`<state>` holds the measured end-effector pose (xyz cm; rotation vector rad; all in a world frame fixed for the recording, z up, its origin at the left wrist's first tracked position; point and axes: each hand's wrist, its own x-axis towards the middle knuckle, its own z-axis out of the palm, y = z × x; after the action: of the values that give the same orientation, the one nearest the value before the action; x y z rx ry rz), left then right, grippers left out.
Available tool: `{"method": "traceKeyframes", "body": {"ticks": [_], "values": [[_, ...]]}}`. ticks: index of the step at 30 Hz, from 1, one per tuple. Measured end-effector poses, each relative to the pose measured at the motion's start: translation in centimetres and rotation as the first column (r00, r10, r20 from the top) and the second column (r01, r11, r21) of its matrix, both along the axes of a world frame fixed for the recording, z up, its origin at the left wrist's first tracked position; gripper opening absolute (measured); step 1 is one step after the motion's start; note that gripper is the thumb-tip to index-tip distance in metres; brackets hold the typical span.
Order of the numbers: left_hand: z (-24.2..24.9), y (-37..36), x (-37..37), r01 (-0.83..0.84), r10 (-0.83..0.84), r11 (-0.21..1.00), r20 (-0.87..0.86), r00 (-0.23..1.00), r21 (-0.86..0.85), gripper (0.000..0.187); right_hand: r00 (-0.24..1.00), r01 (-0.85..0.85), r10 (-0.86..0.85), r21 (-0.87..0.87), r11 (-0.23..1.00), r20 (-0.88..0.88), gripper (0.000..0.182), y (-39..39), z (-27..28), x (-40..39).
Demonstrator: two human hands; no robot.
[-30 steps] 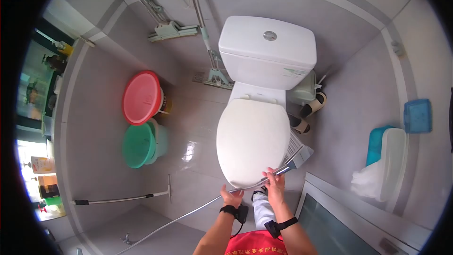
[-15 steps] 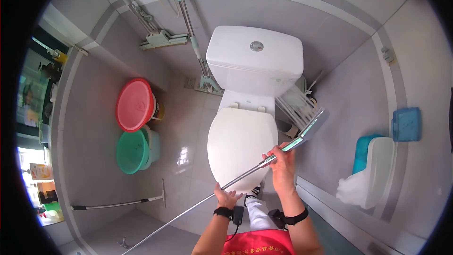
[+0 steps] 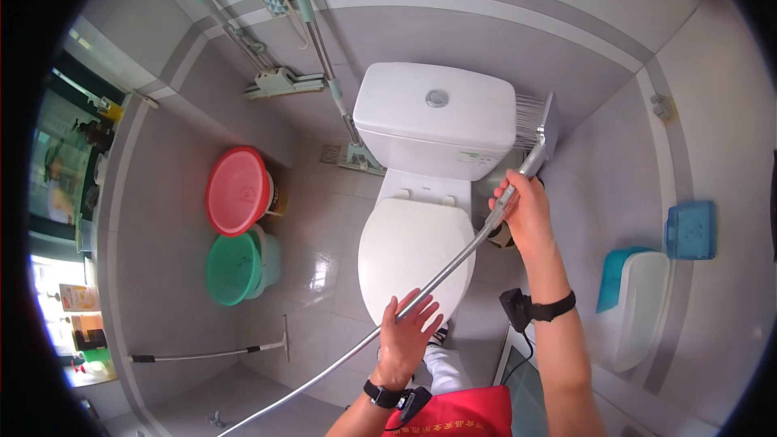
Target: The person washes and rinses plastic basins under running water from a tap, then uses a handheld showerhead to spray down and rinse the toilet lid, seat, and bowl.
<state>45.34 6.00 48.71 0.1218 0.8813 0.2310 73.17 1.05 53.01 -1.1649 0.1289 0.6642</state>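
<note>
My right hand (image 3: 526, 204) is closed around the handle of a silver shower head (image 3: 546, 133). Water streams leftward from its face onto the right side of the white toilet tank (image 3: 437, 101). A long metal shower hose (image 3: 340, 358) runs from the handle down to the lower left, crossing in front of the closed toilet lid (image 3: 414, 255). My left hand (image 3: 405, 338) is open under the lid's front edge, palm up and fingers spread, with the hose passing along its fingers. Both wrists wear black straps with small devices.
A red basin (image 3: 237, 192) and a green bucket (image 3: 233, 269) stand by the left wall. Mops (image 3: 324, 57) lean at the back left. A squeegee (image 3: 210, 354) lies lower left. On the right wall are a white-and-teal holder (image 3: 639, 299) and a blue box (image 3: 690, 229).
My right hand has raised the shower head, and its spray has shifted from beside the toilet base up to the tank's side. My left hand has moved slightly up with fingers spread.
</note>
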Motion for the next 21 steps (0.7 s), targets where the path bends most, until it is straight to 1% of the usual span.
{"method": "traceKeyframes", "body": {"ticks": [3, 8, 11, 12, 15, 16, 18, 19, 20, 21], "values": [[0.1, 0.1, 1.2, -0.033, 0.033, 0.999, 0.017, 0.999, -0.020, 0.055, 0.999, -0.047, 0.046, -0.050, 0.998, -0.027, 0.016, 1.4, 0.2, 0.8], [-0.6, 1.0, 1.1, -0.101, 0.101, 0.994, 0.000, 0.995, -0.047, 0.054, 0.974, -0.227, 0.226, -0.065, 0.972, -0.022, 0.021, 4.0, -0.1, -0.1], [-0.3, 2.0, 0.5, -0.136, 0.134, 0.990, -0.052, 0.990, -0.039, 0.057, 0.965, -0.261, 0.261, -0.063, 0.963, -0.014, 0.020, 5.3, -0.4, -0.8], [-0.3, 2.3, 0.2, -0.161, 0.158, 0.983, -0.036, 0.987, -0.087, 0.059, 0.963, -0.271, 0.271, -0.062, 0.961, -0.016, 0.021, 5.6, -0.5, -0.9], [2.1, 3.5, -1.0, -0.100, 0.123, 0.968, 0.087, 0.989, -0.231, 0.071, 0.981, -0.195, 0.195, -0.008, 0.981, -0.015, 0.015, 6.7, -0.9, -1.6], [3.9, 4.1, -1.0, -0.033, 0.044, 0.971, 0.041, 0.998, -0.236, 0.066, 0.982, -0.191, 0.191, 0.014, 0.982, -0.004, 0.016, 6.9, -0.8, -1.6], [7.2, 5.2, -1.0, 0.166, -0.166, 0.986, -0.034, 0.986, -0.017, 0.058, 0.984, -0.175, 0.175, 0.060, 0.983, 0.014, 0.016, 6.9, -1.0, -1.5], [8.7, 5.8, -0.9, 0.271, -0.263, 0.959, -0.090, 0.961, 0.084, 0.055, 0.985, -0.173, 0.171, 0.055, 0.983, 0.036, 0.016, 6.8, -1.2, -1.6], [10.1, 6.9, -0.2, 0.307, -0.288, 0.932, -0.119, 0.950, 0.193, 0.045, 0.984, -0.170, 0.167, 0.050, 0.984, 0.057, 0.016, 6.7, -1.4, -1.6], [11.2, 8.1, 0.5, 0.336, -0.298, 0.867, -0.158, 0.941, 0.367, 0.043, 0.984, -0.167, 0.163, 0.048, 0.985, 0.078, 0.017, 6.6, -1.6, -1.7]]}}
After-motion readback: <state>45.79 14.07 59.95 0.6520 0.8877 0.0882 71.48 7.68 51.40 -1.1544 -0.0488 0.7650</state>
